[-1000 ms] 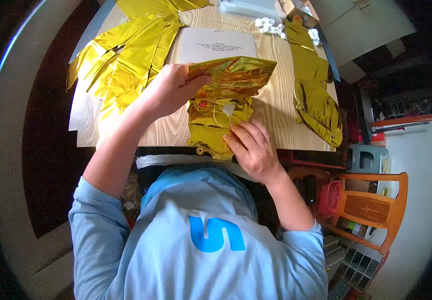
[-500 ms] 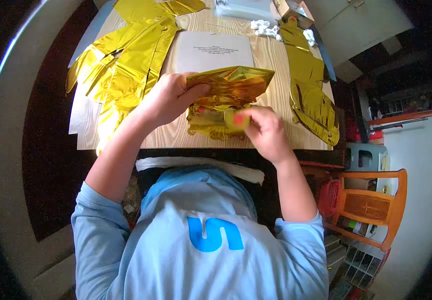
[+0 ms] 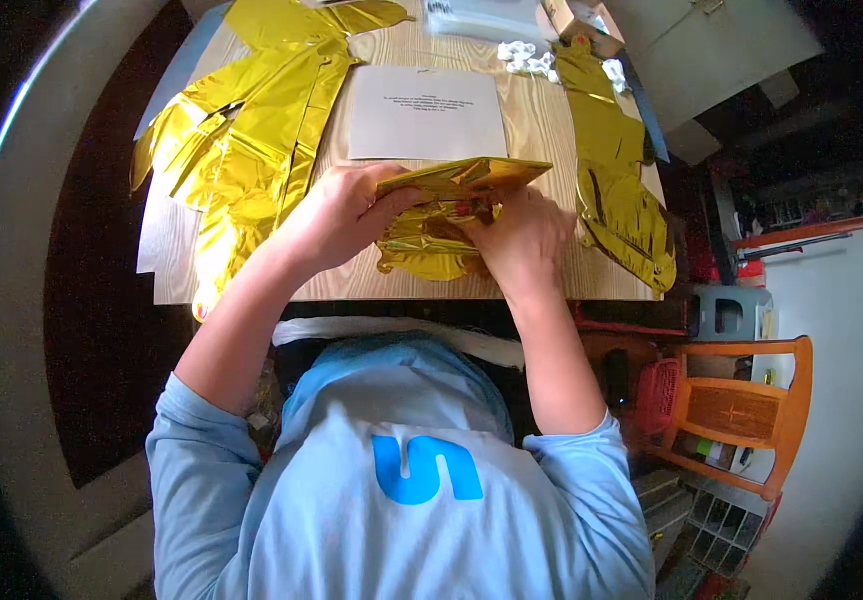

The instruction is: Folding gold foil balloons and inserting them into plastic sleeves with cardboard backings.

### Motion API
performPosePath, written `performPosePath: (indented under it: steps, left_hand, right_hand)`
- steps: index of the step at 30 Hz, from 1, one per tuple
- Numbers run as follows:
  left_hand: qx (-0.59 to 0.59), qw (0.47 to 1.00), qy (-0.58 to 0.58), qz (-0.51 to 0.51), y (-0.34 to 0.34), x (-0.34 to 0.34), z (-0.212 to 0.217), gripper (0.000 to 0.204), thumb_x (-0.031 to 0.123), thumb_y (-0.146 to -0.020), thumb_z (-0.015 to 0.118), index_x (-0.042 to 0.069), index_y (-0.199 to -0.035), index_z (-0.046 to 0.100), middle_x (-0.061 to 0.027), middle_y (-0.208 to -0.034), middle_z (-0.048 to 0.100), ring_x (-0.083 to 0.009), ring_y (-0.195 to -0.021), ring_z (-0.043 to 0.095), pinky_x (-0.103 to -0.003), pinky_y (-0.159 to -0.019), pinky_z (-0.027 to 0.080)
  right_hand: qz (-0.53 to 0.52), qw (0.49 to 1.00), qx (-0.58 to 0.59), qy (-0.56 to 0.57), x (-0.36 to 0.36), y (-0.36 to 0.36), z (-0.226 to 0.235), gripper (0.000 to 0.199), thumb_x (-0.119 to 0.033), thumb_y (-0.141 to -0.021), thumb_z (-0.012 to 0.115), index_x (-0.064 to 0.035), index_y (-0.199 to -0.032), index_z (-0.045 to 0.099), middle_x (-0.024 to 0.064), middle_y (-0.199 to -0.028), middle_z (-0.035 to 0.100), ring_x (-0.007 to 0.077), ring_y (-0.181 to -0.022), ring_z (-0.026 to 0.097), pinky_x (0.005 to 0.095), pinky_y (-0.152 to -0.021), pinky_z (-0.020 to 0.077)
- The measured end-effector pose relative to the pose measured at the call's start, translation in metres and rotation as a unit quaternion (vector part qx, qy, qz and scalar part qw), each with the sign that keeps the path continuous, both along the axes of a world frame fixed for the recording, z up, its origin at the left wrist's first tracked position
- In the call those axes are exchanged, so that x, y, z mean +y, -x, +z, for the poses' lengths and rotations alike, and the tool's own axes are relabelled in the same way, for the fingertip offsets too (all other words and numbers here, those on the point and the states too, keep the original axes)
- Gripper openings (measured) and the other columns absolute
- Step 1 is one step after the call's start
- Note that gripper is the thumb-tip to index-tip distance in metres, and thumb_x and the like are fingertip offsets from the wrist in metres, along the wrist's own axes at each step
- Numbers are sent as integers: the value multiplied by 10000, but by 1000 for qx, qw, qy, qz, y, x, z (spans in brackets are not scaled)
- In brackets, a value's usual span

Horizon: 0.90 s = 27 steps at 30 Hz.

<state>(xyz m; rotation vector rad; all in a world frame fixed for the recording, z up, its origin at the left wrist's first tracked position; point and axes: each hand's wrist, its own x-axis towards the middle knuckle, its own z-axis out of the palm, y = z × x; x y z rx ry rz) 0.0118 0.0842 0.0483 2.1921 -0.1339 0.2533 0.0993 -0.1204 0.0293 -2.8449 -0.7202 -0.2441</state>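
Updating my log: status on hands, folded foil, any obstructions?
Left hand gripping folded foil. Right hand at its right side, fingertips hidden. Paper beyond, not blocking.

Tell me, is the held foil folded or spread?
Folded, it seems: the left hand holds up a foil flap, with creased layers beneath, by the right hand.

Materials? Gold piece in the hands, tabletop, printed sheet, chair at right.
Gold piece: likely metallized plastic film; mirror-like shine, sharp creases.
Tabletop: wood or wood-look laminate, pale, fairly smooth; wavy grain pattern, but solid or printed is unclear.
Printed sheet: paper or thin plastic, whitish; flat with little gloss, so can't tell which.
Chair: probably varnished wood; orange-brown frame, slight sheen.
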Motion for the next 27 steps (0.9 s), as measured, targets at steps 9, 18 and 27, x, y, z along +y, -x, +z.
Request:
performPosePath:
  steps: [9, 18, 27]
  left_hand:
    - [-59, 989, -87, -100, 18, -5, -29, 261, 68, -838, 706, 21, -1094, 677, -156, -1121, 680, -336, -1019, 673, -397, -898, 560]
    - [-182, 948, -227, -127, 22, -8, -50, 273, 99, -841, 708, 20, -1098, 664, -153, -1163, 660, -331, -1132, 631, -449, -1010, 498]
    - [-34, 987, -100, -118, 42, 8, -35, 687, 59, -660, 606, 15, -1343, 544, -194, -1418, 494, -384, -1384, 410, -488, -1165, 329]
  right_hand:
    - [78, 958, 51, -270, -47, -17, -34, 311, -125, -889, 644, -50, -1189, 624, 156, -1030, 653, 362, -967, 640, 408, -885, 503]
    - [242, 937, 122, -219, -37, -2, 13, 364, -173, -967, 587, 21, -1274, 600, 216, -1333, 587, 377, -1241, 551, 419, -1077, 419]
    - [221, 974, 50, 0, -21, 2, -42, 754, -469, -993, 484, 15, -1528, 263, 223, -1601, 235, 379, -1491, 202, 585, -1195, 101]
